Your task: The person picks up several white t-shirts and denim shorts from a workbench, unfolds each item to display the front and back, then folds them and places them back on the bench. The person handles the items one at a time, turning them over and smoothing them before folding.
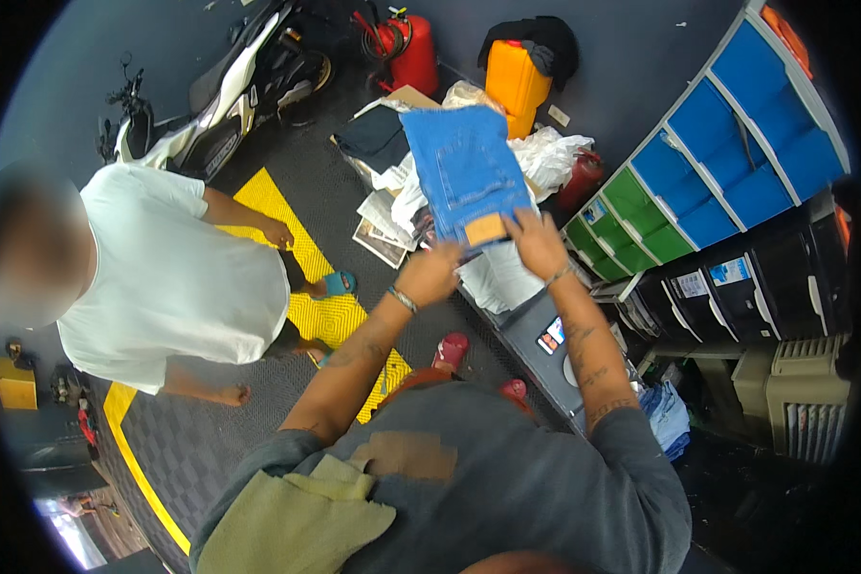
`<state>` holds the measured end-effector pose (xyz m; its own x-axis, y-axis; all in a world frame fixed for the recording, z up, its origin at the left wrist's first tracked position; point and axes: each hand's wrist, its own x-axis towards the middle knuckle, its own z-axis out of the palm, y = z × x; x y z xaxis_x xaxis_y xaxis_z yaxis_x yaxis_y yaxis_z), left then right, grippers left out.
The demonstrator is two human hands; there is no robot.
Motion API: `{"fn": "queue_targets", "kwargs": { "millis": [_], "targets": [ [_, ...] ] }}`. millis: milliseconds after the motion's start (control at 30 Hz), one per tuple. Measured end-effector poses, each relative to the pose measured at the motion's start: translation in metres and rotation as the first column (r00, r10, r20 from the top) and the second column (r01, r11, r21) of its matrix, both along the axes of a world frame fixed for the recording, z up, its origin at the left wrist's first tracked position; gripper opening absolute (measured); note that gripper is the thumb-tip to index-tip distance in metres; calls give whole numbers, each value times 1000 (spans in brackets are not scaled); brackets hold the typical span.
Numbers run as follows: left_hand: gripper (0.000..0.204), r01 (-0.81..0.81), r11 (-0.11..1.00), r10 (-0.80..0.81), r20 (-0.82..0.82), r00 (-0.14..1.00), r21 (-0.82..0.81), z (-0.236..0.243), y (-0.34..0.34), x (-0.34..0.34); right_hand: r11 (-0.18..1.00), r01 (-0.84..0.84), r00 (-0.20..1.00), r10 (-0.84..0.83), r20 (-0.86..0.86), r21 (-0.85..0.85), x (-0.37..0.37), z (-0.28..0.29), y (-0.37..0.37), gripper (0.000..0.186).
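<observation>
1. A blue denim garment (464,158) is held out over the far end of the dark table (521,335), with its pocket side up and its tan patch turned toward the wearer.
2. At its waistband's right corner, the right hand (542,246) is closed, and the edge appears to be gripped under the fingers.
3. At the left corner, the left hand (430,275) is blurred; its fingers are seen curled, but whether cloth is pinched cannot be told.
4. Folding is judged to be largely done, since a compact, flat panel is presented; setting down is not yet done.
5. A white sheet-like item (502,277) is seen on the table's far part, partly covered by the garment.
6. Past the table's far end, dark cloth (373,134) and a white plastic bag (553,158) are left in a mixed heap; no sorting of it is evident.
7. To the table's right, near its close end, more denim (667,418) is bunched; whether it has been dealt with cannot be told.
</observation>
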<state>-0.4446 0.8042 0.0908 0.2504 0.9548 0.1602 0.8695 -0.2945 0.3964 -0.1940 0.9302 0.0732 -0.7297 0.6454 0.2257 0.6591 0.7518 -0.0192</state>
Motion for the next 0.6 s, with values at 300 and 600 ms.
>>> {"fn": "queue_targets", "kwargs": {
  "millis": [300, 600],
  "targets": [
    [36, 65, 752, 100, 211, 972, -656, -136, -178, -24, 166, 195, 840, -538, 77, -967, 165, -235, -310, 33],
    [36, -21, 850, -92, -187, 978, -527, -110, -64, -79, -301, 288, 216, -905, 368, -909, 292, -280, -367, 36]
  ]
}}
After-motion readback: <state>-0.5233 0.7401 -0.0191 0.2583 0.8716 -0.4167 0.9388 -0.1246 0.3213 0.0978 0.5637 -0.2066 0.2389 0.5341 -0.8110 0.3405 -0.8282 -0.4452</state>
